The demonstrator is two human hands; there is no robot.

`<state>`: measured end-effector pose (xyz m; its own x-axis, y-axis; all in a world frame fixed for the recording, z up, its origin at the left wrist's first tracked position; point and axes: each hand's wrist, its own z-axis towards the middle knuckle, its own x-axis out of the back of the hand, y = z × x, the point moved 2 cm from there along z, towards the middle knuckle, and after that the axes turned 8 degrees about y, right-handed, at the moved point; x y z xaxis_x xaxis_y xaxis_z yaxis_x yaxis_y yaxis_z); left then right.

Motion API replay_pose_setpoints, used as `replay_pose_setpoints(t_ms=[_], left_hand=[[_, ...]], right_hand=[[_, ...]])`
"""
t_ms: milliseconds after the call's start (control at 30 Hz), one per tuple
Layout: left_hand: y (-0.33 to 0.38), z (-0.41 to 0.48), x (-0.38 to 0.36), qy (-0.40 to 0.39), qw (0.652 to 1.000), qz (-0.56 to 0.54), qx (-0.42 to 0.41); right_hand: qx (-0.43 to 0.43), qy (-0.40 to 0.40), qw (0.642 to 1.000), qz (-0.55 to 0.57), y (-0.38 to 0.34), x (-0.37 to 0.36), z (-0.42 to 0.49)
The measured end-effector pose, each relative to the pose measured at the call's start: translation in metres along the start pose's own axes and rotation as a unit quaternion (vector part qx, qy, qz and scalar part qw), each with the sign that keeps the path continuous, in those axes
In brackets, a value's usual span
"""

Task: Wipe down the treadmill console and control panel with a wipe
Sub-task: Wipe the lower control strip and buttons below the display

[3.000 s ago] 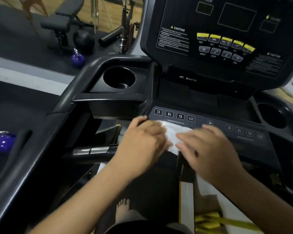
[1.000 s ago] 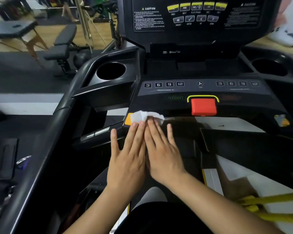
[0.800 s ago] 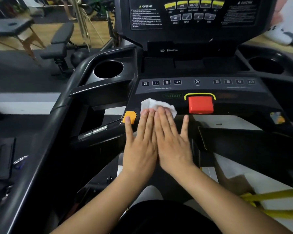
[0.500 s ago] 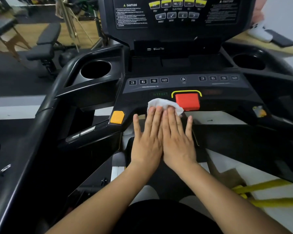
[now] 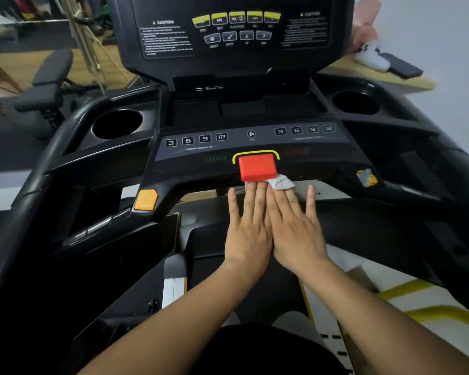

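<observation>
The black treadmill console point(image 5: 244, 50) rises ahead, with the control panel point(image 5: 255, 146) of numbered keys below it. A red stop button point(image 5: 257, 167) sits at the panel's front edge. My left hand point(image 5: 248, 226) and my right hand point(image 5: 293, 226) lie flat side by side, fingers straight. Their fingertips press a crumpled white wipe point(image 5: 280, 183) against the front lip of the panel, just below and right of the red button. Most of the wipe is hidden under my fingers.
Cup holders sit at the left point(image 5: 117, 124) and right point(image 5: 355, 102) of the console. An orange button point(image 5: 146, 199) marks the left handlebar. A weight bench point(image 5: 46, 85) stands at the far left, a wooden shelf point(image 5: 377, 74) at the far right.
Both hands have slid the wipe rightward along the panel's front lip, from near the orange button to under the red stop button and just past it.
</observation>
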<state>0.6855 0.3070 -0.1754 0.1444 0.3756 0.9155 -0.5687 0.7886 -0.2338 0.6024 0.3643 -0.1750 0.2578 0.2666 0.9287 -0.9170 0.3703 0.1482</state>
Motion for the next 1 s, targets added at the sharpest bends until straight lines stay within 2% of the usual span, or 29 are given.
replay_pose_setpoints(t_ms=[167,400,633,800,1000], left_hand=[[0.016,0.004,0.000,-0.024,1.000,0.003,0.013],[0.039,0.023,0.014,0.000,0.998,0.013,-0.058],[0.068,0.041,0.025,0.028,0.996,0.025,-0.076],[0.059,0.053,0.039,0.053,0.994,0.014,-0.092],[0.041,0.060,0.052,0.066,0.987,-0.047,-0.138]], right_hand=[[0.028,-0.010,1.000,-0.011,0.017,0.005,-0.002],[-0.023,-0.005,1.000,0.008,0.061,0.004,-0.016],[-0.052,0.003,0.998,0.023,0.077,0.024,-0.025],[-0.055,-0.032,0.998,0.008,0.083,0.046,-0.009],[-0.056,-0.046,0.995,0.062,0.091,0.064,0.009]])
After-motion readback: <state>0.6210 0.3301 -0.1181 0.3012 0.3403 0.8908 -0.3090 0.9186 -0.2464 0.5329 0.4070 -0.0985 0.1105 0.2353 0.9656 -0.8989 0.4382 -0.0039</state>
